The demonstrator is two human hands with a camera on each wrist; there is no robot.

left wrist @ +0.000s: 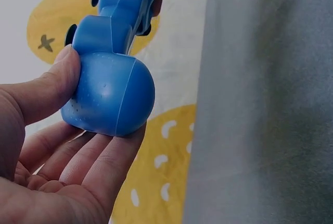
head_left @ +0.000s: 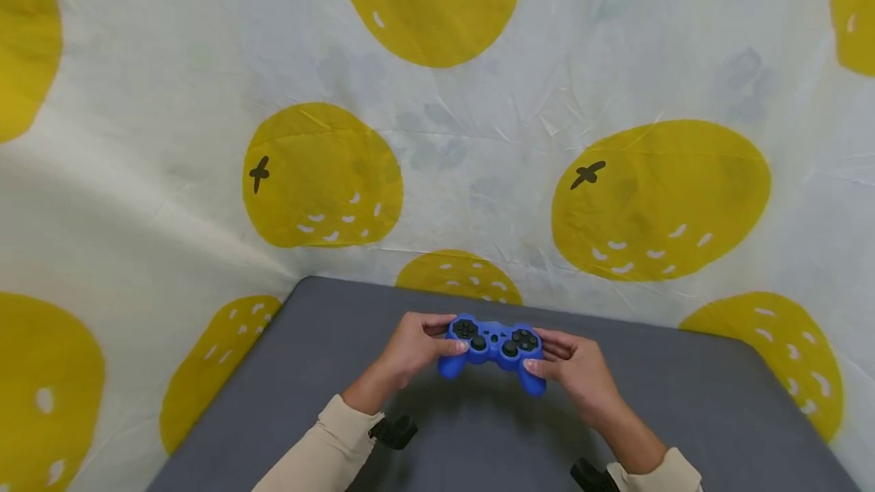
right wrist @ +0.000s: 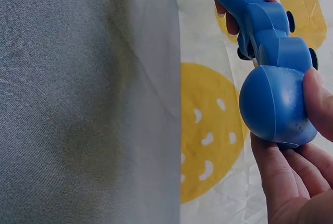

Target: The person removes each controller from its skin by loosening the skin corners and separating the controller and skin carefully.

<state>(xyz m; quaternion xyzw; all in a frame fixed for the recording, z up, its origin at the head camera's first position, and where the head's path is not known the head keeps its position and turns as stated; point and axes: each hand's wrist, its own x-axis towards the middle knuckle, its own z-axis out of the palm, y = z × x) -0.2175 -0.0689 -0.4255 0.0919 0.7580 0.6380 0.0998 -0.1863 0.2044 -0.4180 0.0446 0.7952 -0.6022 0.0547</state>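
Note:
A blue game controller [head_left: 488,342] with black sticks and buttons is held up over the grey table, its button face toward the head camera. My left hand [head_left: 413,349] pinches its left end, thumb on the face near the left stick and fingers behind. At the other end my right hand [head_left: 578,372] grips it the same way, thumb on the right handle. In the left wrist view the rounded blue grip of the controller [left wrist: 112,94] sits between thumb and fingers. The right wrist view has the opposite grip of the controller [right wrist: 278,104] between the right thumb and fingers.
The grey table [head_left: 328,325] stretches beneath both hands, with a soft shadow on it. Behind and to the left hangs a pale cloth [head_left: 472,196] printed with large yellow fruit. A dark strap [head_left: 394,432] sits at the left wrist, another [head_left: 592,475] at the right.

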